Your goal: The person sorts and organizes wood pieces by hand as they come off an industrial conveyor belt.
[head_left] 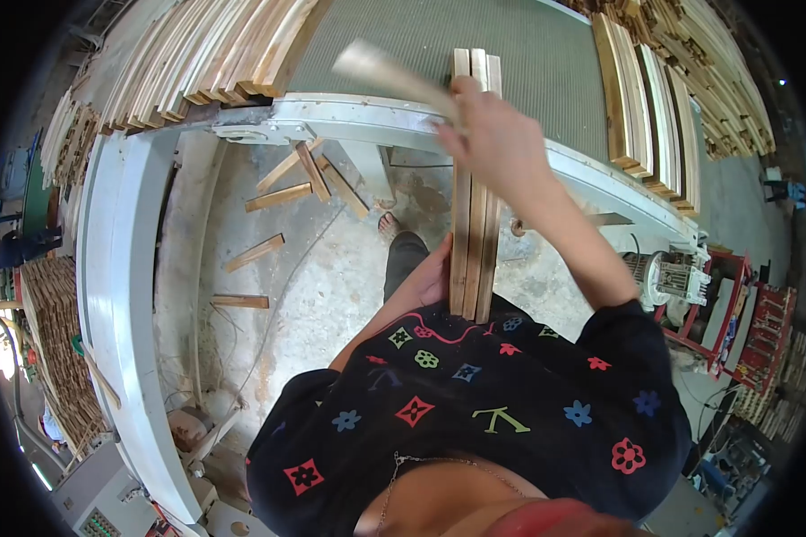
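Our shirt sits nearest us; beyond it, our right hand, over the strips, clamps a blurred stick. Our left hand touches the strips' left side; we cannot tell its grip. Their far ends reach over the belt, between stacks.

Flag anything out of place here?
Yes: short wood pieces lie scattered at odd angles on the floor near the white frame, unlike the boards lined up in rows above. The long strips at the left hand show no clear damage.
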### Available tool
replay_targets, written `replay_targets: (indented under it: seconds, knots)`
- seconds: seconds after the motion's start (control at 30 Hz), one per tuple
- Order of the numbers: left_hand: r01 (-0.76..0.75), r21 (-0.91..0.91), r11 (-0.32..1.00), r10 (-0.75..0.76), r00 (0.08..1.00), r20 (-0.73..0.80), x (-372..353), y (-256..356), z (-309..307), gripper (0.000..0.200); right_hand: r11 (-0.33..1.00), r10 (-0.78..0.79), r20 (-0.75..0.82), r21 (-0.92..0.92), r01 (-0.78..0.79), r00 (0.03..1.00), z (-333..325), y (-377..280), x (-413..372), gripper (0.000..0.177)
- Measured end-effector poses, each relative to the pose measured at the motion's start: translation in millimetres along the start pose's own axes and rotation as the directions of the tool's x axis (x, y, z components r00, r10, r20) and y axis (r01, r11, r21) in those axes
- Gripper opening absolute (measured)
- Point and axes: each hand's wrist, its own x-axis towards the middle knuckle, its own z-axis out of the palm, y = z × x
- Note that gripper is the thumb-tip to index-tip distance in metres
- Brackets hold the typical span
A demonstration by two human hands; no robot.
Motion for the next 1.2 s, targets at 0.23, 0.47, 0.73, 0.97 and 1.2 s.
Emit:
replay_targets:
  seconds: [0.23, 0.47, 0.73, 0.97, 1.2]
  knots:
    - [-0.004, -0.023, 1.000, 0.005, 0.998, 0.055, -3, 5, 47, 0.073, 0.881, 0.438, 0.035, 0.183, -0.437, 0.898, 21, 57, -20, 0.039]
    - [-0.003, -0.073, 0.997, 0.008, 0.998, 0.059, -5, 7, 47, 0.069, 0.855, 0.456, 0.078, 0.238, -0.461, 0.886, 36, 50, -38, 0.071]
    - [-0.082, -0.031, 0.996, 0.081, 0.996, -0.030, -10, 32, 51, 0.068, 0.954, 0.286, 0.043, 0.080, -0.288, 0.957, 64, 6, -35, 0.103]
    - [-0.183, -0.079, 0.980, 0.197, 0.944, 0.265, -5, 79, 26, 0.123, 0.932, 0.298, 0.148, 0.167, -0.321, 0.943, 115, -13, 160, 0.104]
    - [-0.370, 0.127, 0.920, 0.385, 0.913, -0.131, -77, 78, -31, 0.098, 0.523, 0.512, 0.230, 0.681, -0.513, 0.828, 178, -14, 314, 0.107]
